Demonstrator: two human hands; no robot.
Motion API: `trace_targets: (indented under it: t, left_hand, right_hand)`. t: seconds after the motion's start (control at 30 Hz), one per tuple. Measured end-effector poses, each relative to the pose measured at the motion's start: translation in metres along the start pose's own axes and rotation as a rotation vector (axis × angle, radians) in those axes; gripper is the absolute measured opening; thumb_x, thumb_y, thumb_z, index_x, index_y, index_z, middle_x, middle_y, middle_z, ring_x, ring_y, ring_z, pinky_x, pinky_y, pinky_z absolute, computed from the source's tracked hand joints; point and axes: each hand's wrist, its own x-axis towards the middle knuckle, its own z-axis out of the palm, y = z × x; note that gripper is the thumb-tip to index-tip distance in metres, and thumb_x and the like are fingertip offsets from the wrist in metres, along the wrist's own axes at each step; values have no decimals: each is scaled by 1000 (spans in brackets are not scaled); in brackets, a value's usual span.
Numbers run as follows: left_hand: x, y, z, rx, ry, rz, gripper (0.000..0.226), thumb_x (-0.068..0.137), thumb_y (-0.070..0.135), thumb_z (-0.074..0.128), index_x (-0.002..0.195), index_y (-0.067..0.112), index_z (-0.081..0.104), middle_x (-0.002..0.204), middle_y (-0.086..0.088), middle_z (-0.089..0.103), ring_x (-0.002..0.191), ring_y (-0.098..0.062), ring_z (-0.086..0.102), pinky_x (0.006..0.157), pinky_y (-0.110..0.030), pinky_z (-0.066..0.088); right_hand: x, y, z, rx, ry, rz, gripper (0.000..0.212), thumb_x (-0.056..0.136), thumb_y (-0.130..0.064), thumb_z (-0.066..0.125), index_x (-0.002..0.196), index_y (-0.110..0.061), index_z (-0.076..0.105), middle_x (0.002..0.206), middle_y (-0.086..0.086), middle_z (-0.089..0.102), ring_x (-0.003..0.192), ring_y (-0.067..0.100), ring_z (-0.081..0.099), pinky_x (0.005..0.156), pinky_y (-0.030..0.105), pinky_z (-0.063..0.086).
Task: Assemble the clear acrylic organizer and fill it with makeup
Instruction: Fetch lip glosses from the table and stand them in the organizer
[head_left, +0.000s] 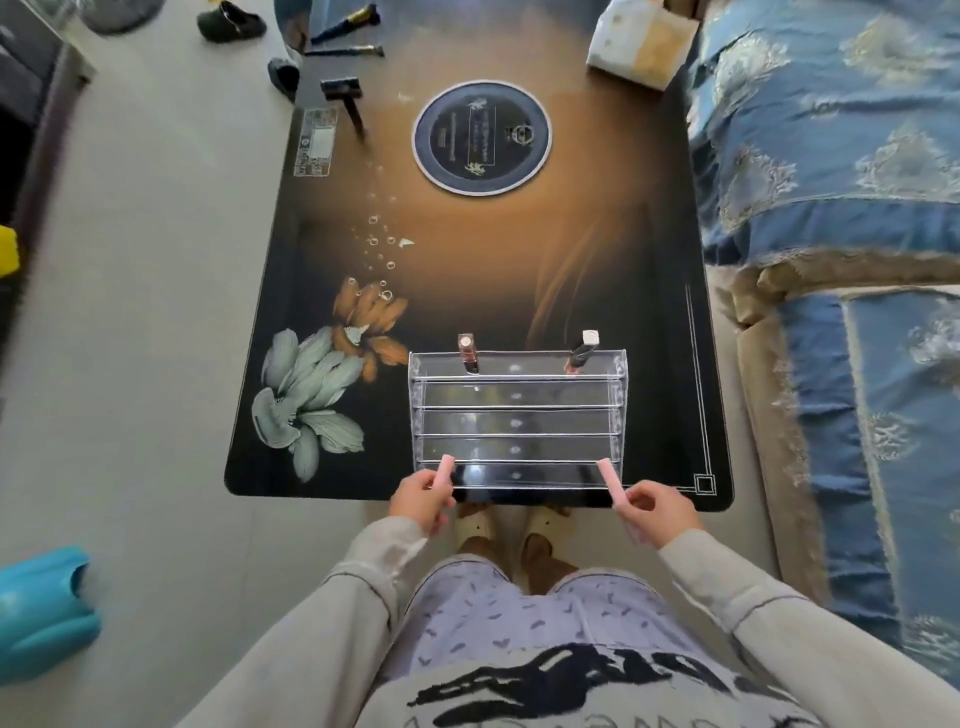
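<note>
Clear tiered acrylic organizer (517, 421), upright

A tiered acrylic organizer (517, 421) is set on a table (467, 249), near its front right corner. In the rearmost tier a left lip-gloss tube (467, 354) and a right lip-gloss tube (583, 351) are stood at opposite ends. At the front tier's ends a left slim tube (444, 469) is held by the left hand (421, 501), a right slim tube (610, 480) by the right hand (662, 512). A round disc (482, 137) is seen farther back (mid-table).

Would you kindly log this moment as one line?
left grip: holds left pink tube | right grip: holds right pink tube | acrylic organizer: assembled, tubes at front tier | back tier: brown lip gloss, white-capped tube
</note>
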Motion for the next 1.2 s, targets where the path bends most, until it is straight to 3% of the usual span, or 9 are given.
trace_targets:
  t: [0.07, 0.2, 0.37, 0.43, 0.5, 0.57, 0.7, 0.9, 1.2]
  left_hand:
    - [2, 4, 4, -9, 12, -5, 31, 94, 21, 48, 64, 17, 52, 63, -4, 53, 43, -15, 37, 41, -20, 31]
    - [5, 23, 5, -15, -16, 44, 25, 95, 19, 48, 71, 15, 54, 66, -4, 53, 50, -14, 42, 45, -21, 35]
    - [10, 56, -2, -19, 55, 234, 11, 92, 16, 52, 92, 8, 59, 75, -2, 59, 68, -14, 55, 64, -22, 44]
    - [11, 66, -4, -34, 110, 347, 14, 92, 23, 54, 91, 11, 60, 88, -5, 63, 83, -16, 58, 76, -27, 45]
    - [11, 74, -6, -100, 138, 410, 17, 92, 29, 54, 90, 14, 62, 92, -6, 66, 89, -16, 61, 79, -24, 46]
    - [11, 78, -7, -169, 175, 420, 18, 90, 27, 57, 96, 13, 65, 93, -6, 67, 92, -17, 62, 81, -23, 49]
    - [11, 78, -4, -282, 224, 398, 27, 86, 18, 64, 110, 6, 67, 103, -10, 68, 101, -20, 61, 95, -33, 48]
    - [12, 82, 4, -315, 260, 408, 25, 85, 13, 64, 106, 2, 68, 107, -21, 70, 106, -31, 64, 99, -43, 49]
    - [15, 80, 14, -131, 243, 465, 26, 85, 7, 64, 110, 3, 66, 109, -12, 69, 96, -17, 59, 89, -26, 46]
  right_hand:
    - [4, -11, -5, 49, -4, -46, 10, 83, -17, 63, 86, -7, 65, 82, 3, 61, 78, 18, 55, 64, 23, 39]
    - [13, -33, -11, 124, 52, -112, 15, 82, -12, 65, 92, -2, 65, 88, 7, 64, 85, 21, 59, 79, 27, 45]
    - [22, -66, -16, 227, 151, -230, 6, 83, -11, 64, 86, -6, 63, 83, 4, 63, 80, 17, 59, 81, 26, 47]
    - [25, -78, -17, 304, 211, -265, 6, 85, -13, 62, 84, -7, 63, 80, 2, 63, 78, 16, 59, 79, 25, 47]
    - [28, -88, -16, 358, 257, -282, 9, 86, -13, 61, 89, -5, 65, 81, 2, 63, 78, 16, 59, 79, 25, 48]
    - [32, -94, -15, 369, 295, -295, 9, 88, -14, 60, 91, -8, 65, 81, 2, 62, 77, 16, 58, 77, 23, 46]
    - [36, -93, -10, 396, 333, -305, 7, 89, -17, 59, 92, -12, 63, 82, 1, 61, 81, 16, 59, 78, 26, 49]
    - [43, -85, -8, 368, 372, -327, 10, 87, -16, 61, 94, -8, 64, 85, -4, 59, 84, 11, 56, 76, 21, 43]
    - [49, -83, -8, 299, 262, -302, 15, 88, -13, 59, 100, -6, 63, 102, 13, 68, 89, 17, 57, 84, 23, 42]
